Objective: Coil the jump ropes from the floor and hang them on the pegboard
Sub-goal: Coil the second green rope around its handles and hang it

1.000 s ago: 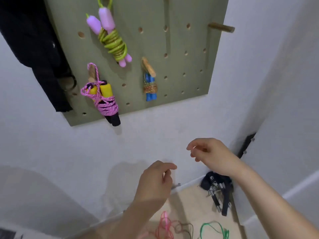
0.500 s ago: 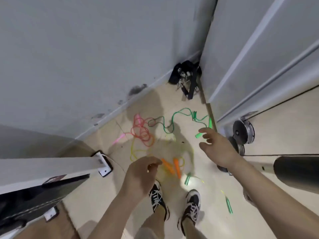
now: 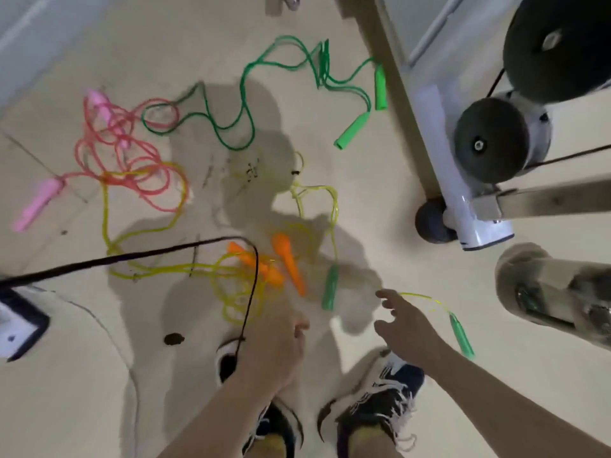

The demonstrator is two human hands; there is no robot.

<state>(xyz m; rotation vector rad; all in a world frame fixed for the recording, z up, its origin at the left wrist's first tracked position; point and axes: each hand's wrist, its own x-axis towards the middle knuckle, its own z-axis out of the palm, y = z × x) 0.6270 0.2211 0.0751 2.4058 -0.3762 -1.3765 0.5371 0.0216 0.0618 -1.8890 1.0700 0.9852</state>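
Floor (image 3: 496, 408) carries everything; the pegboard is not in view. An exercise machine (image 3: 496, 143) sits at right, well apart from most of the ropes. Four loose ropes, none coiled: the green rope (image 3: 244, 94) snakes across the top, with its handles by the machine base; the pink rope (image 3: 132, 166) is a pile at left, with one pink handle (image 3: 38, 204) flung out; the yellow rope (image 3: 172, 267) with orange handles (image 3: 287, 262) is in the middle, crossing the pink one and passing under a black cable (image 3: 132, 257). The thin yellow rope (image 3: 334, 206) is nearest, one green handle (image 3: 330, 287) just beyond the hands and the other green handle (image 3: 461, 335) beside the right wrist. Shoes (image 3: 373, 391) are at the bottom. Right hand (image 3: 406, 328) has its fingers spread apart and holds nothing, over the thin cord between its two handles. Left hand (image 3: 274, 345) has its fingers loosely curled under, with nothing seen in them, though it's blurred. Judgement: the ropes look light, limp and springy, so the cord will snag on its neighbours if dragged. Best grab is the rigid handles. Pair both in one hand, wrap the cord around, and leave a loop for the peg. The thin rope looks like the first pick, as it's least tangled.
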